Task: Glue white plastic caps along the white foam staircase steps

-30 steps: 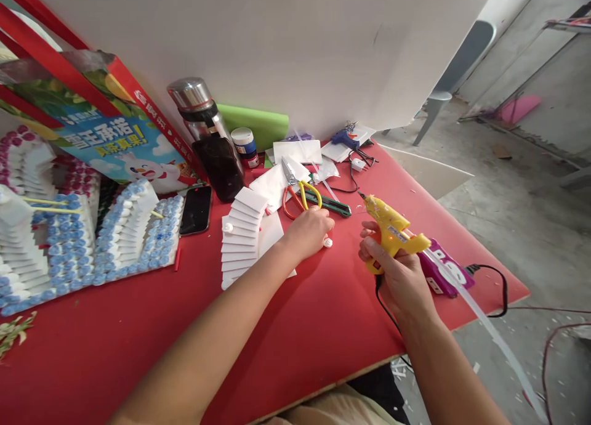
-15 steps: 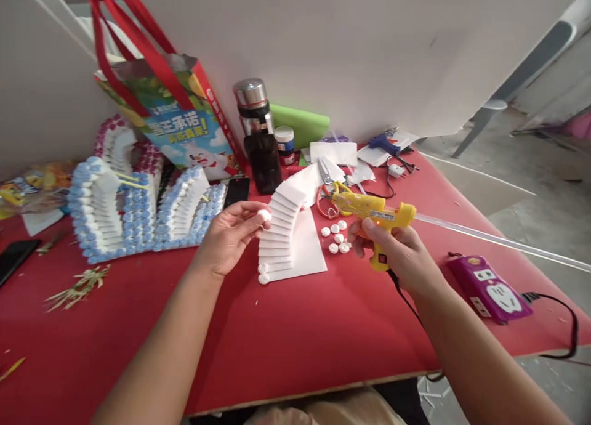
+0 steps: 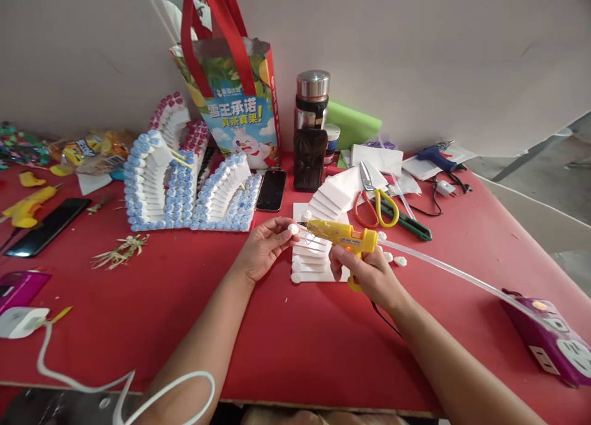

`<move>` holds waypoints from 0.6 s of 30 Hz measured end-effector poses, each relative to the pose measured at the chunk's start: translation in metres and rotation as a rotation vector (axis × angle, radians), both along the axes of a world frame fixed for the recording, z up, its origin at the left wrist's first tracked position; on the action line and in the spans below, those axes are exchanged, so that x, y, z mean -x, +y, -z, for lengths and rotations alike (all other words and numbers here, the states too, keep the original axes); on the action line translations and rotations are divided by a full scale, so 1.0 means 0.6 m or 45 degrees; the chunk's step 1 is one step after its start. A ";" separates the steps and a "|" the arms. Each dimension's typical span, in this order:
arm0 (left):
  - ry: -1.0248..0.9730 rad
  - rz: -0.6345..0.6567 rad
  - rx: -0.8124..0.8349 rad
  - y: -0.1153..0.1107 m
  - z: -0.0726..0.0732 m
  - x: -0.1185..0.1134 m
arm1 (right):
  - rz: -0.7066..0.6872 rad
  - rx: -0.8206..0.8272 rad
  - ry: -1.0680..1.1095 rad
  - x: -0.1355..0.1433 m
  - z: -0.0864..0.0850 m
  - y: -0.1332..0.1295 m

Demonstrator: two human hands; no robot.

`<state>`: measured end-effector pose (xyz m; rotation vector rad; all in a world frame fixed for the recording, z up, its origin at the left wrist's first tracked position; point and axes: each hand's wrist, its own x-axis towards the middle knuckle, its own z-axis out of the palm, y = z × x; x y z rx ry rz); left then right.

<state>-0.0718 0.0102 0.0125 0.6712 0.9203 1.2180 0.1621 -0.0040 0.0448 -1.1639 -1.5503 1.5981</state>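
Between the thumb and fingers of my left hand [image 3: 265, 250] is a small white rosette [image 3: 293, 229]. My right hand [image 3: 372, 274] grips a yellow hot glue gun [image 3: 339, 231], its nozzle pointing left, close to the rosette; I cannot tell whether they touch. A long clear glue stick [image 3: 455, 268] sticks out of the gun's back. Under both hands lies a curved row of overlapping white strips [image 3: 310, 260] on a white sheet, partly hidden. A few rosettes [image 3: 296, 277] sit along its left edge. Loose rosettes [image 3: 400, 261] lie right of the gun, some hidden.
Behind the gun lie scissors [image 3: 388, 209] with red and yellow handles. Blue-and-white fan-shaped pieces [image 3: 182, 194], a tote bag [image 3: 242, 114], a flask [image 3: 313, 95] and phones [image 3: 271, 191] stand or lie farther back. A purple power strip [image 3: 549, 339] is at right, a second glue gun [image 3: 30, 208] at left.
My right hand has brought the glue gun leftward over the white strips, its nozzle now near the rosette in my left hand. The camera view has turned left.
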 end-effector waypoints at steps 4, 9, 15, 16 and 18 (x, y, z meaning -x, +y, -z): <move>-0.045 -0.017 0.050 0.005 0.004 0.001 | -0.018 0.050 0.020 -0.003 0.005 0.001; -0.083 -0.028 0.067 0.010 0.009 0.000 | -0.031 0.075 -0.024 -0.005 0.011 -0.001; -0.079 -0.006 0.066 0.010 0.012 -0.003 | -0.020 0.090 -0.004 -0.006 0.017 -0.003; -0.080 -0.001 0.064 0.009 0.012 -0.003 | -0.017 0.084 0.003 -0.006 0.017 -0.003; -0.080 0.005 0.062 0.008 0.012 -0.004 | -0.022 0.061 0.005 -0.006 0.018 -0.003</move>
